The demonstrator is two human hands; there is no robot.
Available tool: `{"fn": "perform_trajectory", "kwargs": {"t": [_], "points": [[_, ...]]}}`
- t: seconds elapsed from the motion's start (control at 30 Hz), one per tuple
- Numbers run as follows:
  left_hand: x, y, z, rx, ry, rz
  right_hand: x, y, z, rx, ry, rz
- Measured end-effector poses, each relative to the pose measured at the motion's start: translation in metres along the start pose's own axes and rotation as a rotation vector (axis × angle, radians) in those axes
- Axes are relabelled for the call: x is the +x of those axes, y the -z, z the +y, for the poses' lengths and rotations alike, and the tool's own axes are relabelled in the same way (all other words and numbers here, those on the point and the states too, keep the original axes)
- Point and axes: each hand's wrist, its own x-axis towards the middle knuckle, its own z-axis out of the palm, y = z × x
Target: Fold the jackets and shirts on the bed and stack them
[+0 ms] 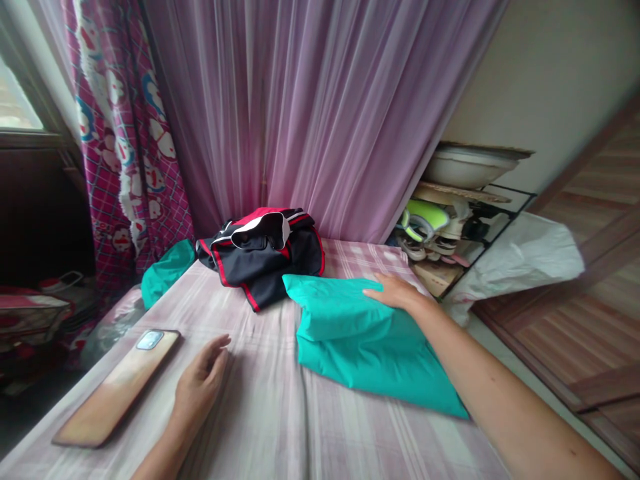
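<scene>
A folded teal cloth (370,340) with a slight sheen lies on the checked sheet in the middle right. My right hand (395,291) rests on its far upper edge, fingers stretched and flat, holding nothing. To the left, my left hand (203,373) is over the sheet with its fingers slightly bent and apart; nothing is in it. Nearest to that hand lies a phone (117,390), back side up, with its camera block at the far end. Beyond the teal cloth sits a crumpled dark garment (270,267) with red and white trim.
The pale checked sheet (255,413) covers the surface. Another teal cloth (167,272) hangs over its left edge. Purple curtains (300,120) close off the back. At the right stand a rack (480,257) with shoes and a basin (470,165), a white sack (530,257) and a wooden door (590,300).
</scene>
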Motion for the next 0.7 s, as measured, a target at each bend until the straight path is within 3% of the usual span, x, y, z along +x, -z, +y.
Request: {"fn": "perform_trajectory", "kwargs": {"t": [0.13, 0.27, 0.37, 0.43, 0.47, 0.53, 0.6, 0.63, 0.7], "points": [[0.0, -0.001, -0.001, -0.006, 0.009, 0.002, 0.008, -0.01, 0.024, 0.134, -0.15, -0.078], [0.001, -0.001, -0.002, -0.064, 0.027, 0.009, 0.003, -0.003, 0.036, 0.3, -0.096, -0.137], [0.003, 0.003, -0.001, -0.158, 0.047, 0.07, -0.019, 0.011, 0.011, 0.683, 0.086, -0.122], [0.004, 0.007, 0.002, -0.201, 0.061, 0.147, -0.044, 0.022, -0.022, 1.034, 0.316, -0.159], [0.004, 0.009, 0.003, -0.214, 0.069, 0.185, -0.057, 0.028, -0.041, 1.087, 0.441, -0.213], [0.004, 0.014, 0.005, -0.237, 0.083, 0.237, -0.081, 0.036, -0.077, 0.976, 0.698, -0.37], [0.003, 0.019, 0.007, -0.262, 0.097, 0.256, -0.092, 0.042, -0.101, 0.799, 0.851, -0.444], [0.002, 0.021, 0.008, -0.278, 0.105, 0.263, -0.092, 0.043, -0.106, 0.741, 0.873, -0.42], [0.001, 0.027, 0.009, -0.328, 0.124, 0.293, -0.081, 0.041, -0.1, 0.655, 0.782, -0.245]]}}
